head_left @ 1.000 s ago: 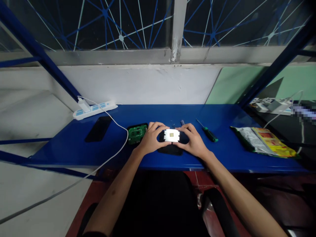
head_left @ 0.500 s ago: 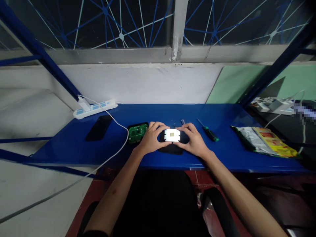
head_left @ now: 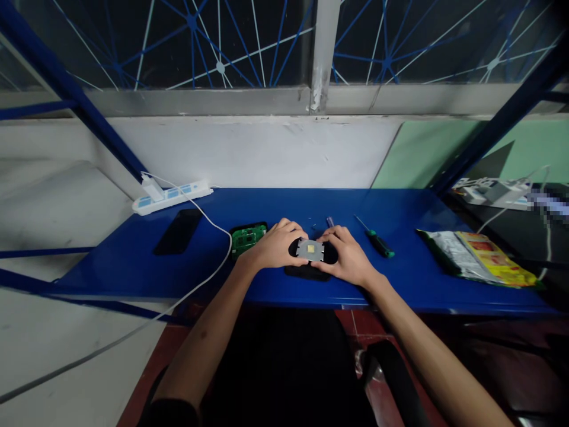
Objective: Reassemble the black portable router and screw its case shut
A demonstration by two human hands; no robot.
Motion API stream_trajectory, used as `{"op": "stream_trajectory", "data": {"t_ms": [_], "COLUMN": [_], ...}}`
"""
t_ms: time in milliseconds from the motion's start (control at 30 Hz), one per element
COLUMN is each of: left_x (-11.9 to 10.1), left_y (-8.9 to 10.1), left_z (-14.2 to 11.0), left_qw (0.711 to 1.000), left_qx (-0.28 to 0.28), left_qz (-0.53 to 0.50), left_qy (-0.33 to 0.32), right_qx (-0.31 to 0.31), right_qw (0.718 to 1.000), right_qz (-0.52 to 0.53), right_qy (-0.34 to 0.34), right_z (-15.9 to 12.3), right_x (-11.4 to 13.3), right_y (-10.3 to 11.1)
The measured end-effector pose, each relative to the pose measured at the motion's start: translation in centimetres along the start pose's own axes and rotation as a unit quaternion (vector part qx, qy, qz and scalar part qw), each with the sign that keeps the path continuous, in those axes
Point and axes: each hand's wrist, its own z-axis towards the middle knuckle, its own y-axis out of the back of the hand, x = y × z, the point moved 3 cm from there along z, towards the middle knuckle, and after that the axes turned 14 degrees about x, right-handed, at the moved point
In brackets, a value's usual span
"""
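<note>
Both my hands hold a small black device (head_left: 329, 254) over the front of the blue table (head_left: 133, 261). A pale square plate (head_left: 310, 249) with a small yellowish centre lies on the device's top. My left hand (head_left: 275, 245) curls round its left side, fingers closed on it. My right hand (head_left: 348, 257) grips its right side the same way. Under the device a flat black cover (head_left: 306, 273) lies on the table. A green circuit board (head_left: 245, 239) in a black shell sits just left of my left hand.
A green-handled screwdriver (head_left: 377, 238) and a small blue-handled tool (head_left: 329, 221) lie right of the hands. A black phone (head_left: 178, 230), a white power strip (head_left: 171, 196) with a white cable (head_left: 208, 279) sit on the left. A foil snack bag (head_left: 480, 255) lies at the right.
The device has tilted flatter and lower toward the table, so the square plate looks grey instead of bright white. My hands have closed in around it.
</note>
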Motion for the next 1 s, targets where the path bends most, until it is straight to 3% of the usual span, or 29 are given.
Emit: {"op": "stream_trajectory", "data": {"t_ms": [633,800,1000], "left_x": [0.1,0.1,-0.2], "left_y": [-1.6,-1.5,-1.5], "left_z": [-0.1,-0.4,-0.8], "left_qw": [0.999,0.999,0.999], "left_qx": [0.025,0.020,0.015], "left_qz": [-0.017,-0.023,-0.031], "left_qy": [0.027,0.021,0.026], "right_qx": [0.051,0.022,-0.079], "right_qw": [0.999,1.000,0.995], "right_qz": [-0.011,0.008,0.002], "right_qy": [0.003,-0.005,-0.065], "right_z": [-0.1,0.0,-0.3], "right_x": [-0.2,-0.1,-0.9], "right_y": [-0.6,-0.3,0.4]}}
